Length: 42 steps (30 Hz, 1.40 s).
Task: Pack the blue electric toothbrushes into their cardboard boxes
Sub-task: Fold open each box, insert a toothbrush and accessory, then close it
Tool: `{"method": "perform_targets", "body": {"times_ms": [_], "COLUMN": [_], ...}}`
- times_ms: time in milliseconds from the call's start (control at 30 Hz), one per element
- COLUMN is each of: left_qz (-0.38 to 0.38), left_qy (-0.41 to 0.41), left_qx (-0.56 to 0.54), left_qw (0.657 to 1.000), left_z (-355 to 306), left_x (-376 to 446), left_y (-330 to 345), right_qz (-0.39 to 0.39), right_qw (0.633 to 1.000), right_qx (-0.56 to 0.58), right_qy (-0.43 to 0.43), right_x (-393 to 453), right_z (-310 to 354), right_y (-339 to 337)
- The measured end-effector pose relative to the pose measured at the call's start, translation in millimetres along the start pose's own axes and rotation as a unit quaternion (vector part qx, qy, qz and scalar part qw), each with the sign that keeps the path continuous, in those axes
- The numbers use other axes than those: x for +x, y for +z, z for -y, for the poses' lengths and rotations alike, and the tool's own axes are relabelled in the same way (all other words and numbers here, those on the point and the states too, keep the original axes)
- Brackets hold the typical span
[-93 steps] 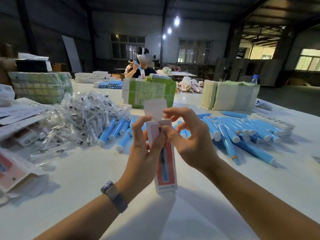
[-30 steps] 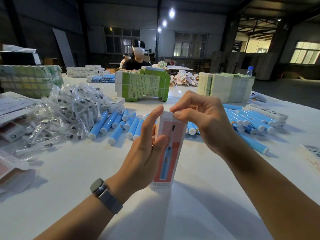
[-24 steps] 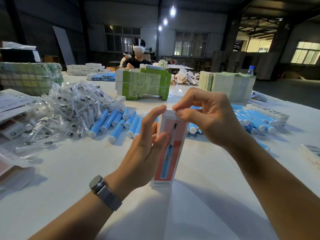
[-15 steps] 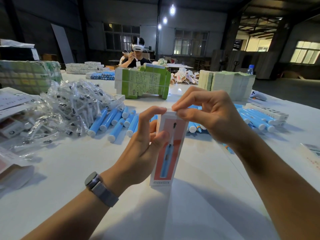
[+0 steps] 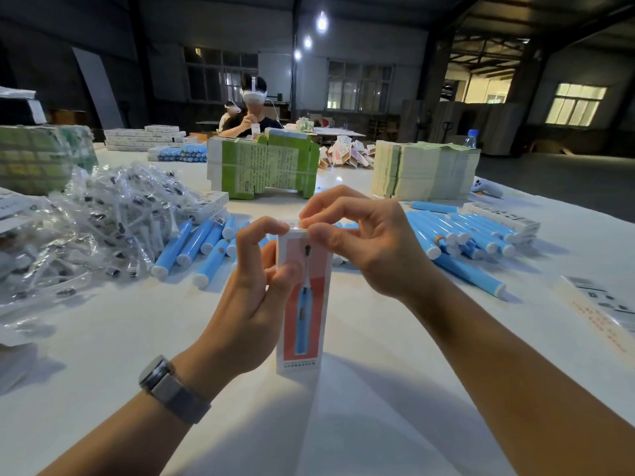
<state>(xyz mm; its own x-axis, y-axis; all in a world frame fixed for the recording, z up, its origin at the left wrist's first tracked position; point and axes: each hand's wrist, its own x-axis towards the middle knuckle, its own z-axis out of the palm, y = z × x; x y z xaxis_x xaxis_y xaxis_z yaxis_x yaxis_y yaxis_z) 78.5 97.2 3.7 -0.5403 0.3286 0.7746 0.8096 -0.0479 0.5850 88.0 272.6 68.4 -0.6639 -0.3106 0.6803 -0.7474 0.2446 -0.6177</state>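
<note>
Head view: left hand [image 5: 254, 286] grips upright cardboard box [image 5: 304, 304]; right hand [image 5: 357, 242] pinches its top flap. Closing step; next, likely tuck flap fully.

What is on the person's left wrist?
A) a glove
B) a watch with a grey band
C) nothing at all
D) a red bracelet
B: a watch with a grey band sits on the wrist just behind the left hand, which holds the upright toothbrush box on the white table.
</note>
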Motion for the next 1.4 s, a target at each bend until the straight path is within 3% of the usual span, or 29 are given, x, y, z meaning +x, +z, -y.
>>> {"method": "perform_targets", "body": {"times_ms": [167,300,433,500,600,700,800,867,933,1067,1233,1333,1400], "left_qz": [-0.029,-0.061,-0.064,-0.048,-0.022,0.005,-0.018,-0.031,-0.035,-0.038,-0.001,0.008,0.015], "left_qy": [0.015,-0.01,-0.071,-0.092,-0.067,0.044,0.037,0.029,0.038,0.046,0.038,0.026,0.026], "left_qx": [0.021,0.012,-0.141,-0.16,-0.029,0.159,0.191,0.195,0.208,0.211,0.206,0.208,0.216], "left_qw": [0.999,0.998,0.985,0.982,0.997,0.986,0.981,0.98,0.977,0.976,0.978,0.978,0.976], "left_z": [1,3,4,2,-5,-1,14,25,36,50,59,56,49], "left_x": [-2,0,1,1,-2,-8,-10,-12,-10,-10,-12,-13,-12], "left_y": [7,8,3,0,8,7,-5,-10,-8,-4,-5,-4,-1], "right_qz": [-0.008,-0.073,-0.08,-0.069,-0.099,-0.162,-0.107,-0.009,0.033,0.02,0.041,0.025,-0.012], "right_qw": [1.0,0.989,0.985,0.98,0.972,0.956,0.909,0.847,0.784,0.658,0.558,0.548,0.598], "right_qx": [-0.012,-0.128,-0.145,-0.168,-0.19,-0.232,-0.35,-0.445,-0.508,-0.59,-0.648,-0.673,-0.662], "right_qy": [0.003,0.011,0.049,0.085,0.092,0.083,0.201,0.291,0.356,0.467,0.517,0.496,0.451], "right_x": [-4,-22,-26,-28,-30,-22,-18,-34,-67,-136,-177,-165,-144], "right_z": [4,-7,-7,-7,-7,-1,-4,-14,-22,-33,-51,-58,-61], "right_y": [0,22,34,36,37,13,-34,-66,-104,-184,-242,-242,-220]}}
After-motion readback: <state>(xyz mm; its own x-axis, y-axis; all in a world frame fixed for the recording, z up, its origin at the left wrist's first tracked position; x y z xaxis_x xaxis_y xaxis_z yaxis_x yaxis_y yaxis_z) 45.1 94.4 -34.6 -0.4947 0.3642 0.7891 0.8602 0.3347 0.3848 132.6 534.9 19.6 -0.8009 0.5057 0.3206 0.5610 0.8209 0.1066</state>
